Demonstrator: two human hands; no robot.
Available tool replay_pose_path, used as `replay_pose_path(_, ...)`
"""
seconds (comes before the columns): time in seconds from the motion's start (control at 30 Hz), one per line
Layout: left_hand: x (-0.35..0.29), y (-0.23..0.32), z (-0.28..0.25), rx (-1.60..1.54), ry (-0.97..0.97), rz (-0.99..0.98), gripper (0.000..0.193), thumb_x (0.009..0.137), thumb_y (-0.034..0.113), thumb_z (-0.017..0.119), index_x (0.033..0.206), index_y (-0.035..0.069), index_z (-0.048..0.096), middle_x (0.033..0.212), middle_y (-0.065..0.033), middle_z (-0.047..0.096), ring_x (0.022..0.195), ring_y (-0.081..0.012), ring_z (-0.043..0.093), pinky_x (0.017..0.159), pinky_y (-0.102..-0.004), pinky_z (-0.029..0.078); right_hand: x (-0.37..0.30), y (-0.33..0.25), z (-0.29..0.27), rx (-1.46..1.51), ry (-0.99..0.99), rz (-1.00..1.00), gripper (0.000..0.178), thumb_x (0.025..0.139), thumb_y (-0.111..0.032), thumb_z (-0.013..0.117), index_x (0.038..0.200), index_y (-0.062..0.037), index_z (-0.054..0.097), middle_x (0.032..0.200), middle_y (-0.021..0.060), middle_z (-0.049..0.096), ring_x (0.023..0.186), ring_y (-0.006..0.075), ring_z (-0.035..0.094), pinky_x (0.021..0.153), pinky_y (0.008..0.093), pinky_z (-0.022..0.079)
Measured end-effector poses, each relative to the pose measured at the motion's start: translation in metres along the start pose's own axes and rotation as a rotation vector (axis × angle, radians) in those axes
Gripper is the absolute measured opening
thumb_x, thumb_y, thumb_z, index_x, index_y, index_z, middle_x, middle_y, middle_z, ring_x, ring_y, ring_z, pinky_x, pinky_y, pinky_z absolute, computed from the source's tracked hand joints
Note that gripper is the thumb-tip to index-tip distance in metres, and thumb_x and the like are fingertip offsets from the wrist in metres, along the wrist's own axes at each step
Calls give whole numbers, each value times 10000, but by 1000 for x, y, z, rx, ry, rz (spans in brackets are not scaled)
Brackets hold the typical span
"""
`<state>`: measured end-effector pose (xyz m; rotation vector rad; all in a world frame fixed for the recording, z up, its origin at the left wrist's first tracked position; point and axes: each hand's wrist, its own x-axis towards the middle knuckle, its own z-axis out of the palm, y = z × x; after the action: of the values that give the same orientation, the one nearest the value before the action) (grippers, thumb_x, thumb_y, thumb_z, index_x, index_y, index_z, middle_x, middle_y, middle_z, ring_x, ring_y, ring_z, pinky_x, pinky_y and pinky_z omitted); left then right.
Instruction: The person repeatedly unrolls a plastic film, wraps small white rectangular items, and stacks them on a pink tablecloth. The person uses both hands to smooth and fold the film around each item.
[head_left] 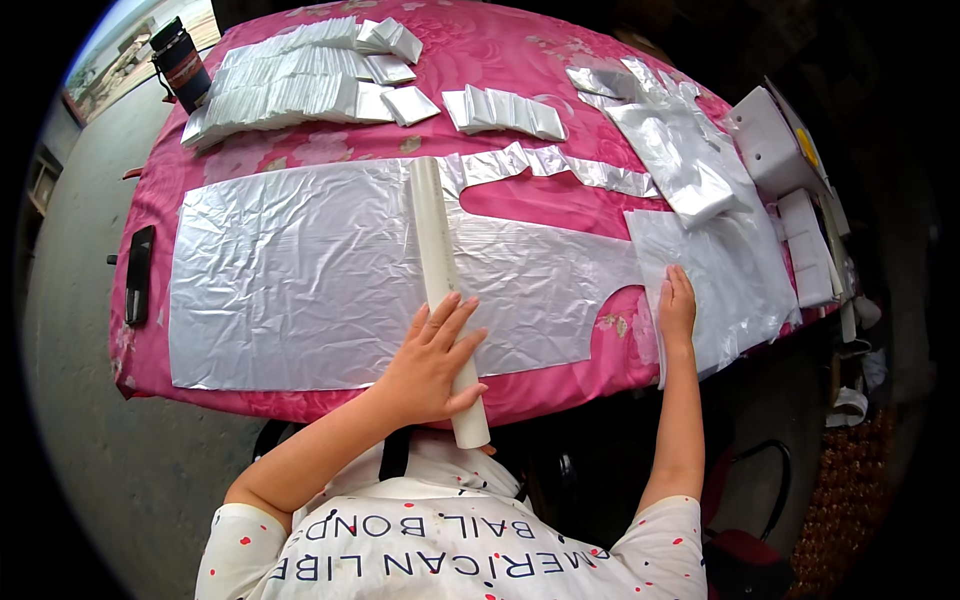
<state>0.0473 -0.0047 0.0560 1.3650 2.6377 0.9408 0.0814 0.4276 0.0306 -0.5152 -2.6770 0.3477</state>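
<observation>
A thin, whitish plastic sheet (290, 280), cut like a disposable apron with curved notches, lies spread over the table. Across it runs a long pale tube (432, 230), its near end jutting past the table edge. My left hand (437, 360) rests on the near part of this tube, fingers spread. At the right, a pile of similar clear plastic sheets (735, 290) lies under the narrow end of the spread one. My right hand (677, 305) lies on the pile's left side with fingers stretched out and close together. A crinkled plastic strip (600, 175) trails along the far edge.
Rows of folded plastic packets (290, 85) fill the far left, and a smaller row (503, 112) lies at far middle. A dark bottle (180, 65) and a black object (140, 275) line the left edge. White boxes (770, 145) stand right. Pink cloth (540, 200) covers the table.
</observation>
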Motion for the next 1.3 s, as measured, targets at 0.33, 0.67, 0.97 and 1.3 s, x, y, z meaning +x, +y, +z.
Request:
replay_pose_path(0.33,1,-2,1,-6,-7,29,577,763,417,572,1197,41,512,1428,-189,265,1353,-369,165,1065,-526,162,-3,-15,-12,-108,220,-39,106,757,-86,631,836,-18,614,995,105,644,952,278,582,825,363,450)
replay_pose_path(0.67,-4,8,-21,-643,78,-36,622,797,184,598,1343,43,333,1423,-151,300,1325,-317,275,1072,-435,229,-68,-229,-30,728,-207,-110,144,718,-15,681,785,-34,554,711,40,581,563,106,549,535,241,436)
replay_pose_path(0.97,-72,-37,-48,-1742,441,-592,784,653,-188,334,1391,74,293,1442,-127,294,1320,-257,313,1049,-369,306,-105,-281,1,875,-409,-188,113,736,-16,668,825,-31,600,771,66,629,638,153,619,571,254,480)
replay_pose_path(1.3,-214,-41,-52,-1989,762,-672,392,811,-27,469,449,120,428,1373,-183,385,1293,-291,359,1016,-397,372,-111,-259,-2,931,-392,47,99,750,-26,675,818,-6,606,749,33,632,634,94,592,570,232,463)
